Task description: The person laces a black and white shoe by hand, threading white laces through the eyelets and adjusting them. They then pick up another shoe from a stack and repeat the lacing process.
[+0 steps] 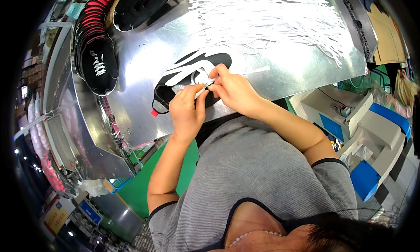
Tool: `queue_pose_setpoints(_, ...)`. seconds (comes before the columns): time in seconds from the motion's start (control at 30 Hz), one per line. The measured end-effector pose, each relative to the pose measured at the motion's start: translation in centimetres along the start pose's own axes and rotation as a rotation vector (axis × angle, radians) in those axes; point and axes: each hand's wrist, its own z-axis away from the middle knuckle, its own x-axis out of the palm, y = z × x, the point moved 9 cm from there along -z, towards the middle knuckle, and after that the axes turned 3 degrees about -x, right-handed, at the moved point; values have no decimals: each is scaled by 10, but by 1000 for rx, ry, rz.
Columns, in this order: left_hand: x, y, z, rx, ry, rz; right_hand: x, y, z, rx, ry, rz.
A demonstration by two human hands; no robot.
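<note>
Head view: black-and-white shoe upper point(192, 79) lies flat on the steel table point(271, 63), near its front edge, just ahead of the person's torso. Both hands are over its middle, on the lacing area. Left hand point(187, 111) has fingertips pinched together on a white lace point(202, 86) at the eyelets; right hand point(232, 90) is pinched on the same lace just beside it, thumbs nearly touching. Exact lace path under the fingers is hidden.

Progress, my read: lacing is in hand, early to mid. Some white lace shows across the upper, but how many eyelets are filled I can't tell.

Loose white laces point(271, 20) are spread in a big pile at the far side of the table. Stack of finished-looking black uppers point(98, 55) with red edging sits far left, well apart from the hands.
</note>
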Motion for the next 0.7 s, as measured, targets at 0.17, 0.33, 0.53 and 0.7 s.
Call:
queue_pose_setpoints(0.17,-5,-12,0,-132,-26,92,6,-5,0,-50,30,-10)
queue_pose_setpoints(0.33,1,-6,5,-151,-207,6,2,-24,3,19,-45,280)
queue_pose_setpoints(0.53,11,-1,1,-74,-183,27,12,-12,-4,33,11,334)
queue_pose_setpoints(0.7,0,2,11,17,-79,-64,-29,-23,21,-44,-22,326)
